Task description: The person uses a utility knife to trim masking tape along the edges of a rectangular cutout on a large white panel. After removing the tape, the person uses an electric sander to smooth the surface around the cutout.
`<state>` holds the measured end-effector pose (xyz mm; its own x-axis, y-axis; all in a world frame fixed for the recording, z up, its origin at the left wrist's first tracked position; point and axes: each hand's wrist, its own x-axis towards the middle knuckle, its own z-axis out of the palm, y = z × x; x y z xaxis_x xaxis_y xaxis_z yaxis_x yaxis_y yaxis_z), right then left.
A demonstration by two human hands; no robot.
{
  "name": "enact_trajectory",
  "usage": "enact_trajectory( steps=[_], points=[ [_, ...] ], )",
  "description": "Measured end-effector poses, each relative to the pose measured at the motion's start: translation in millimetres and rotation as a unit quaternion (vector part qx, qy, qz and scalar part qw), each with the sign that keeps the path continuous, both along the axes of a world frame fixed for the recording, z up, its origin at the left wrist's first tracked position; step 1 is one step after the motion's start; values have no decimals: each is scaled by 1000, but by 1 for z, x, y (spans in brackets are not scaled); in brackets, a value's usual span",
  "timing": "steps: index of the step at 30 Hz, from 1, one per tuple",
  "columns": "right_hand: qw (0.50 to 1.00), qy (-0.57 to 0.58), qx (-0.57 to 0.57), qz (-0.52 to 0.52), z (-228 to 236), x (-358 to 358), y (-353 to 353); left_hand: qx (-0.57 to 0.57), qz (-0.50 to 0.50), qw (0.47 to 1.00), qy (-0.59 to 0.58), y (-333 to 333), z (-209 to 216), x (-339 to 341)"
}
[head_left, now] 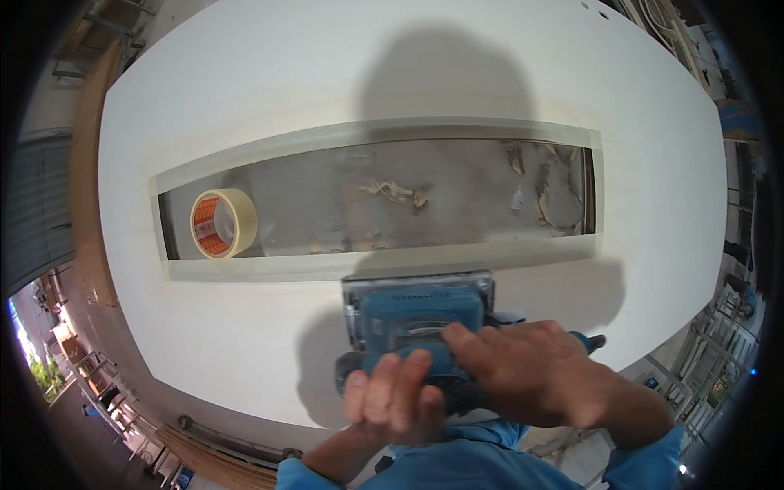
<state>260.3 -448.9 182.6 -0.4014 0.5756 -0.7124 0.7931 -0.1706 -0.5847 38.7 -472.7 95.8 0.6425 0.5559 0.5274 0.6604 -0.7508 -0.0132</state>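
Observation:
A blue electric sander (422, 312) with a flat rectangular pad rests on the large white panel (245, 327), just below the taped lower edge of a long window opening. My left hand (395, 400) is wrapped over the sander's near left end, its fingers curled on the body. From the right, my right hand (523, 363) grips the sander's body, thumb and fingers pressed on its top. Pale masking tape (392, 261) frames the opening. Inside it, near the left end, a cream roll of masking tape (237, 220) with an orange core stands on its side.
Torn paper scraps (390, 191) and peeled bits lie on the grey recessed surface (302, 196) within the frame. A brown board (91, 180) stands beyond the panel's left edge. Metal racks (710, 359) are at the lower right, and stacked boards (216, 461) at the lower left.

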Motion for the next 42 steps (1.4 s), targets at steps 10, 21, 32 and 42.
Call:
enact_trajectory(
  steps=[10, 21, 32, 42],
  points=[
    [998, -8, 53, 18, 3, 115, -64, -25, 33, 999, -11, -65, 5, 117],
    [996, -51, 59, -39, 17, 215, -126, -100, -22, 990, -97, -120, 11, 232],
    [993, -95, 61, -19, 24, 232, -137, -117, 5, 991, -71, -136, 22, 258],
    [998, -22, 57, 14, 10, 85, -56, -53, 43, 996, -58, -59, 4, 90]
  ],
)
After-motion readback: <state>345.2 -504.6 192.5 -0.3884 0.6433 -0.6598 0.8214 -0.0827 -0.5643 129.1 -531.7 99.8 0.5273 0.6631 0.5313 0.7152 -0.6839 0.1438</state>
